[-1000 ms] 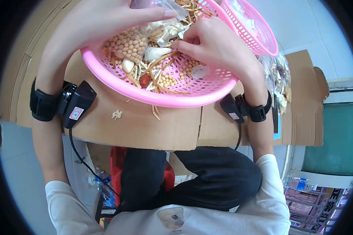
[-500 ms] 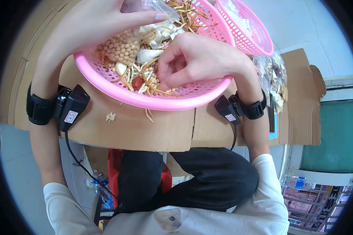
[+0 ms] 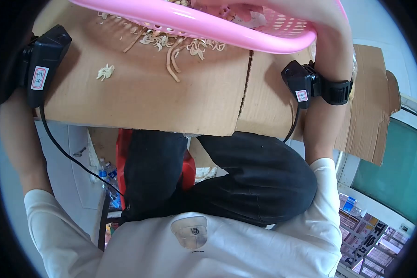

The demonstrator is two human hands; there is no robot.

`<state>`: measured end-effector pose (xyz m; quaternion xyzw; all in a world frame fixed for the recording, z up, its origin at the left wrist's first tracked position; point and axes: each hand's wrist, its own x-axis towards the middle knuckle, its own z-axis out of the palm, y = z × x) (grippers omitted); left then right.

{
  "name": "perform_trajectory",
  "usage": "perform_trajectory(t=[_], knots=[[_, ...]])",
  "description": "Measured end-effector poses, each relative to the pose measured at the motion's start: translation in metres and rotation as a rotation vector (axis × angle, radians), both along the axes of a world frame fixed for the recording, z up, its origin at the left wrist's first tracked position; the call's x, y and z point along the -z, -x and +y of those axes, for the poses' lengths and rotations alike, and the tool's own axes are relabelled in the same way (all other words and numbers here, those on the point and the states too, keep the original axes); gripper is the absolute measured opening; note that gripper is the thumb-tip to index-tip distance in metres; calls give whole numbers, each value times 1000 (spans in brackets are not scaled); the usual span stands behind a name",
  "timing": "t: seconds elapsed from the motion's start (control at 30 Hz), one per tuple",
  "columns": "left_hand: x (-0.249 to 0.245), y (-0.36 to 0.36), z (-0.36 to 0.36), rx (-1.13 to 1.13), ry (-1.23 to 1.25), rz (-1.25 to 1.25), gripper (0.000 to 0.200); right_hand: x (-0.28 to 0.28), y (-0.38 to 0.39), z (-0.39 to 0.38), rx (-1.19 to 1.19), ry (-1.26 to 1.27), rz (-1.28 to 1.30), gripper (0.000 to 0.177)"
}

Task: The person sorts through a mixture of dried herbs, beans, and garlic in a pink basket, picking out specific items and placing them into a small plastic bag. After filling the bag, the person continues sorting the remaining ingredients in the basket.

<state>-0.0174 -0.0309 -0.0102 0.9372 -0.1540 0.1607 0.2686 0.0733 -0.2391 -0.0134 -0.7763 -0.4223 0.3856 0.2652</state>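
The pink plastic basket [image 3: 194,23] crosses the top of the view, its near rim large and its inside mostly cut off. My right arm reaches over the basket's right side. What shows of my right hand [image 3: 250,10] is inside the basket at the top edge, its fingers too cut off to read. My left hand is beyond the upper left edge; only the forearm and a strapped wrist device [image 3: 46,65] show. Below the near rim, curly pale pieces [image 3: 197,48] and thin brown strips [image 3: 172,60] lie on the cardboard [image 3: 139,99].
A single curly piece [image 3: 105,72] lies apart on the cardboard at left. A second wrist device [image 3: 301,81] is strapped to my right forearm, with a cable hanging down. My legs [image 3: 259,180] are below the cardboard's front edge. Plastic bottles [image 3: 109,173] stand low at left.
The view has shifted, and the basket now appears higher and larger. More scraps show beneath its near rim. My left hand has left the view, and my right hand is mostly cut off.
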Motion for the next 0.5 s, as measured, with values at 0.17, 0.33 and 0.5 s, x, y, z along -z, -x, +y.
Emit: perform_trajectory(t=[0.17, 0.33, 0.5], knots=[[8, 2, 7, 63, -1, -25, 59, -16, 22, 4, 176, -189, -352, 17], [12, 4, 8, 91, 4, -31, 59, -7, 2, -5, 436, -586, -595, 23], [13, 6, 10, 106, -2, -36, 59, -16, 16, -2, 427, -789, -521, 23]])
